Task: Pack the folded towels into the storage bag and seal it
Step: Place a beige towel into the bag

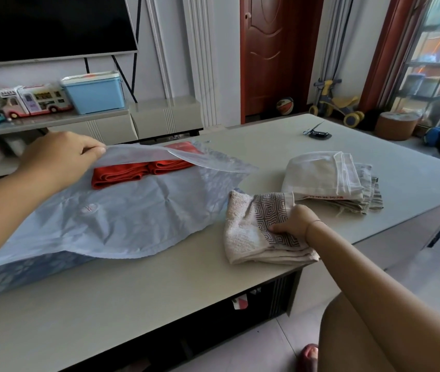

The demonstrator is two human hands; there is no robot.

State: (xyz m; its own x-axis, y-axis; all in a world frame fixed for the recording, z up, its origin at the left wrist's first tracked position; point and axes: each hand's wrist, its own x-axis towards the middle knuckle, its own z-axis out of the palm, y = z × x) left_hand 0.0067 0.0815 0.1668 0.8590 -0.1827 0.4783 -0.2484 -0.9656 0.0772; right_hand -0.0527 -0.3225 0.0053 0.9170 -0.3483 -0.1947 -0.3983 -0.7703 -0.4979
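A pale blue translucent storage bag [122, 216] lies across the left half of the table. My left hand [60, 154] pinches its upper flap and holds the mouth lifted. Inside, near the opening, lies a folded red towel [138, 171]. My right hand [295, 221] grips a folded beige towel with a brown maze-pattern band [256, 229], which rests on the table just right of the bag. Farther right sits a stack of folded towels, a white one [323, 177] on top and a striped grey one [372, 194] beneath.
The light table's front edge [159, 328] runs diagonally below the bag. A small black clip-like object [318, 132] lies at the table's far side. Behind stand a TV cabinet with a blue box [95, 93] and a toy bus [36, 100]. My knee [374, 334] is at bottom right.
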